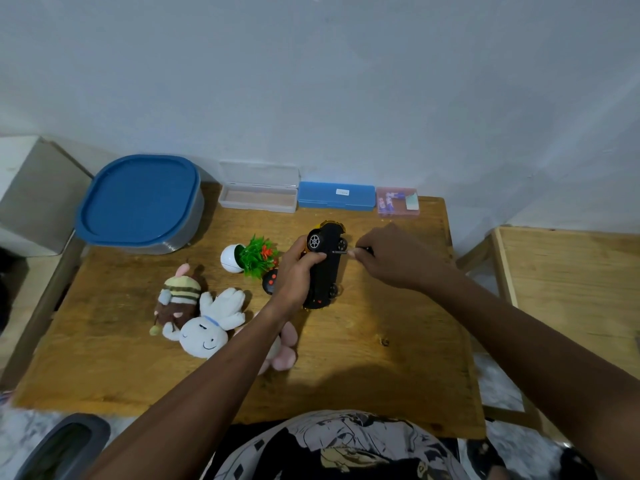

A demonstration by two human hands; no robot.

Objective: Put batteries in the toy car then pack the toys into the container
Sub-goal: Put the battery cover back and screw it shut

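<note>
Head view. I see, along the table's far edge: a grey container under a closed blue lid; a clear case, lid up, apparently empty; a closed blue case; a small pink box holding batteries. My left hand clamps the toy car on its side, underside facing right. My right hand pinches a screwdriver, tip touching the underside near the far wheels.
</note>
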